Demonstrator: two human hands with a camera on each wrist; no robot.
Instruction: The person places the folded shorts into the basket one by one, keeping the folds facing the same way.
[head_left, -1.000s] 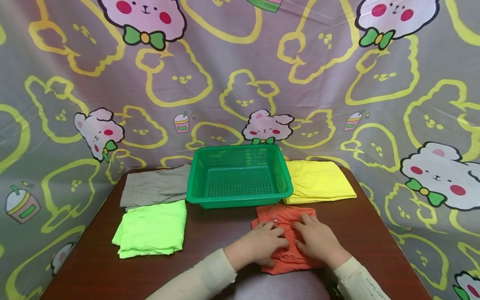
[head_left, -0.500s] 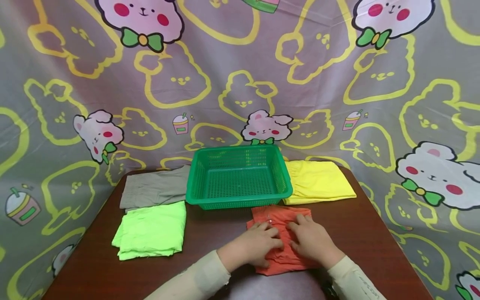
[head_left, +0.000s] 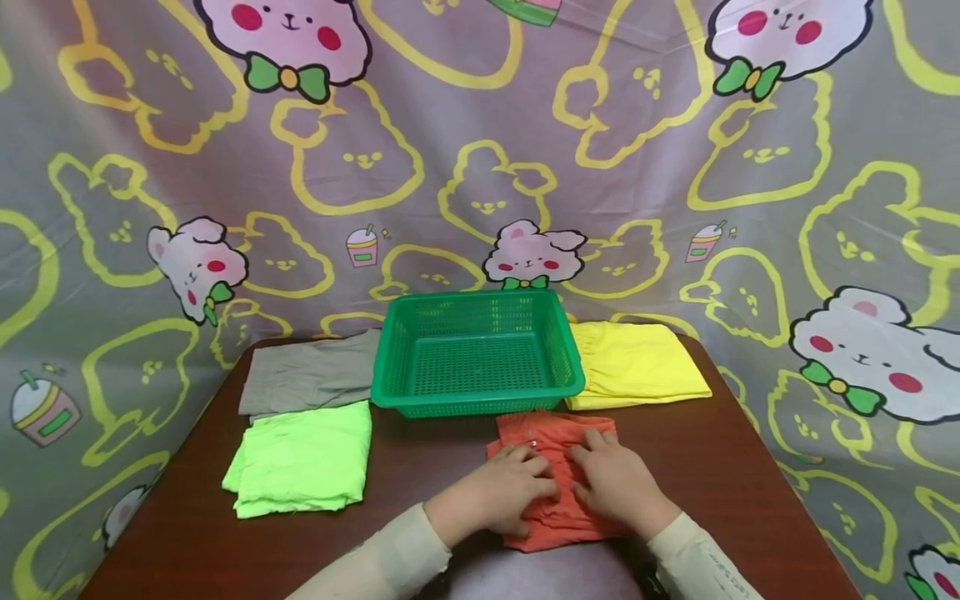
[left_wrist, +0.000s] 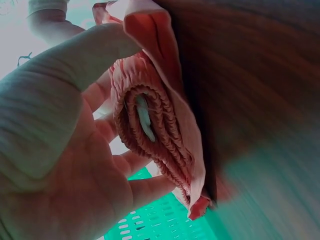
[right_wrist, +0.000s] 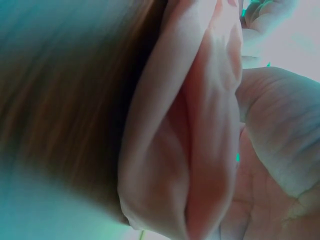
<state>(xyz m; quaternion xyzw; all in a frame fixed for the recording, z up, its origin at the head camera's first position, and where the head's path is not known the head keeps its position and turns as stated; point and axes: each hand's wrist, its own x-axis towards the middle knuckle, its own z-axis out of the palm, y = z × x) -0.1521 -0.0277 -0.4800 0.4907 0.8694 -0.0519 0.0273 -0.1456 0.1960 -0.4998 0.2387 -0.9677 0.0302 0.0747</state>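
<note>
A folded orange garment with a gathered elastic waistband lies on the table in front of me. In the left wrist view its rolled waistband faces me, with something white inside the roll. My left hand rests on the left part, fingers spread over the top and the thumb at the near edge. On the right part lies my right hand, its fingers pointing inward over the cloth. The right wrist view shows loose folds at the garment's side, beside the palm.
A green plastic basket stands behind the garment on the brown table. Yellow folded cloth lies right of it. Grey folded cloth and neon green folded cloth lie to the left. A patterned curtain hangs behind.
Both hands and the orange garment have shifted slightly to the left together. The basket and the other cloths stay put.
</note>
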